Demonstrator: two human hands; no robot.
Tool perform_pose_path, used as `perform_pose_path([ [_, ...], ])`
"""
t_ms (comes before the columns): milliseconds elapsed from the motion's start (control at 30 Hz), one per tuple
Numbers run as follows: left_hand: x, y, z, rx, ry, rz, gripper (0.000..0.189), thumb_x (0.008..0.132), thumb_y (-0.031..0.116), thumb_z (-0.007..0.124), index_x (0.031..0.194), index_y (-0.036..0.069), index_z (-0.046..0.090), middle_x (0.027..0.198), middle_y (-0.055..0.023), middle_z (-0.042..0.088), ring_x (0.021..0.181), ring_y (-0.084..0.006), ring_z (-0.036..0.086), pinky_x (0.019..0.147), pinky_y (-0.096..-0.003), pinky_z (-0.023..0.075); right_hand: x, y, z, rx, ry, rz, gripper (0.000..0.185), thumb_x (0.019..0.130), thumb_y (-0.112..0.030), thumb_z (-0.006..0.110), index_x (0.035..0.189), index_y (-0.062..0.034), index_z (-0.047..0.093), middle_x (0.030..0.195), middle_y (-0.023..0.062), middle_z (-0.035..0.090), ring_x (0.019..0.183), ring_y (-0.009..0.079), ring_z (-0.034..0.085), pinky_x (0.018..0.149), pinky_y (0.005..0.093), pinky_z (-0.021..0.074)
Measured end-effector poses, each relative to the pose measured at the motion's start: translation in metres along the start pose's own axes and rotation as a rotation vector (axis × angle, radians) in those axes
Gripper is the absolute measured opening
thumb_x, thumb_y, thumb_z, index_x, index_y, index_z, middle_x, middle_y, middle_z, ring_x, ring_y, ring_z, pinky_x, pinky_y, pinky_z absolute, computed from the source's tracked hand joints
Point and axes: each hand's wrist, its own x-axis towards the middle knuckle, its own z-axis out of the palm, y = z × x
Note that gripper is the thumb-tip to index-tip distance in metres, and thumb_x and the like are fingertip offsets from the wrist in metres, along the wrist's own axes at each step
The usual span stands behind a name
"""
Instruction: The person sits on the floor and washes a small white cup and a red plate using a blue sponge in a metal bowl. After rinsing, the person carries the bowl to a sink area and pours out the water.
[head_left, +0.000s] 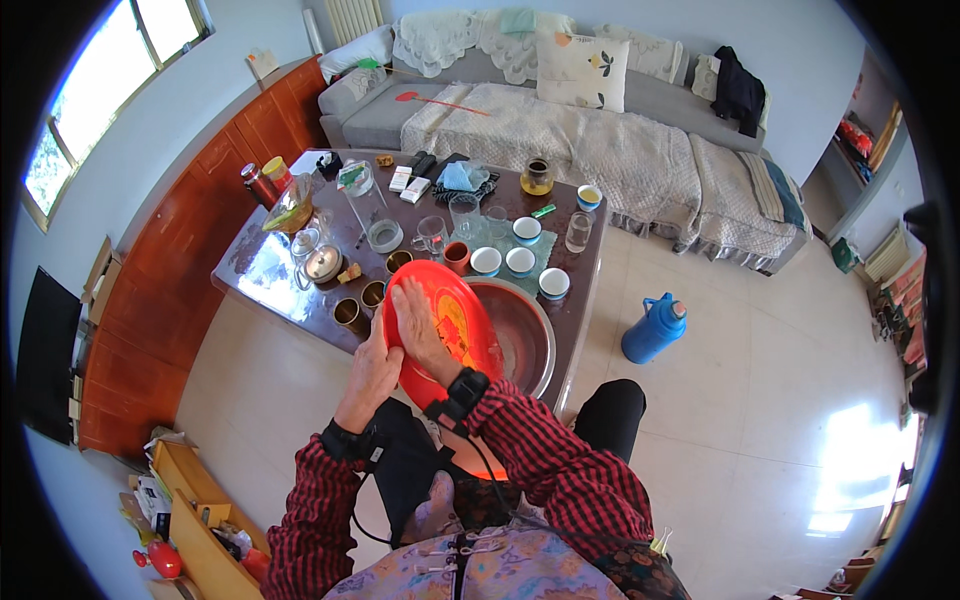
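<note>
A red plastic tray (480, 337) with a yellow printed pattern is held tilted over the near edge of the table. My left hand (371, 367) grips its left rim, thumb on the near face. Flat on the tray's inner face lies my right hand (421, 326), fingers pointing up and away. Just right of and behind the tray stands a metal basin (536, 337), partly hidden by it. Brass-coloured cups (349, 313) stand beside my left hand. Beyond the basin are a brown clay cup (456, 256) and several white-lined bowls (554, 283) on a green cloth (544, 251).
The dark table (262, 262) also bears a glass teapot (322, 262), a glass pitcher (384, 234), glass mugs (433, 234) and a jar of yellow liquid (536, 178). A blue thermos flask (654, 328) stands on the floor to the right. Behind the table is a grey sofa (375, 116).
</note>
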Motion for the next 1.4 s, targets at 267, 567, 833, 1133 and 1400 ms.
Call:
perform_pose_path([
  [267,-0.001,0.002,0.002,0.082,0.114,0.29,0.071,0.082,0.002,0.049,0.148,0.002,0.021,0.127,-0.032,0.051,0.107,-0.0481,0.055,0.089,-0.0491,0.0465,0.0,0.102,-0.045,-0.468,-0.135,0.034,0.043,0.101,-0.028,0.033,0.137,-0.0072,0.044,0.144,0.0293,0.036,0.132,0.0443,0.036,0.107,0.0526,0.0325],
  [567,0.007,-0.003,0.004,0.123,0.099,0.155,0.071,0.082,0.003,0.051,0.147,0.002,0.022,0.118,-0.0303,0.058,0.101,-0.0475,0.058,0.086,-0.049,0.0472,-0.067,0.114,-0.108,-0.751,-0.352,0.524,0.026,0.088,-0.018,0.052,0.107,-0.0001,0.057,0.1,0.029,0.064,0.086,0.043,0.066,0.076,0.0476,0.0546],
  [833,0.007,0.006,-0.003,0.148,0.098,0.168,0.069,0.083,0.005,0.052,0.147,0.006,0.026,0.106,-0.0296,0.062,0.093,-0.0476,0.06,0.081,-0.0518,0.0468,-0.061,0.149,-0.125,0.317,0.235,1.003,0.028,0.096,-0.024,0.05,0.099,-0.0003,0.064,0.107,0.0136,0.067,0.098,0.0255,0.066,0.076,0.0338,0.0551],
  [1133,0.012,0.004,0.011,0.07,0.124,0.105,0.059,0.09,0.005,0.047,0.146,0.008,0.031,0.12,-0.0295,0.058,0.108,-0.0445,0.058,0.088,-0.0469,0.0473,-0.015,-0.047,-0.045,1.032,-0.008,0.602,0.06,0.102,-0.046,0.038,0.135,0.0032,0.048,0.14,0.0149,0.05,0.132,0.0242,0.044,0.112,0.0373,0.0315],
  [1400,0.008,0.01,0.014,-0.018,0.11,0.102,0.049,0.1,0.02,0.043,0.145,0.004,0.034,0.121,-0.0291,0.057,0.113,-0.0425,0.057,0.092,-0.0417,0.0466,0.014,-0.047,-0.043,0.772,-0.073,0.409,0.062,0.104,-0.045,0.033,0.143,0.0039,0.038,0.147,0.0139,0.039,0.137,0.0206,0.035,0.114,0.0314,0.0244],
])
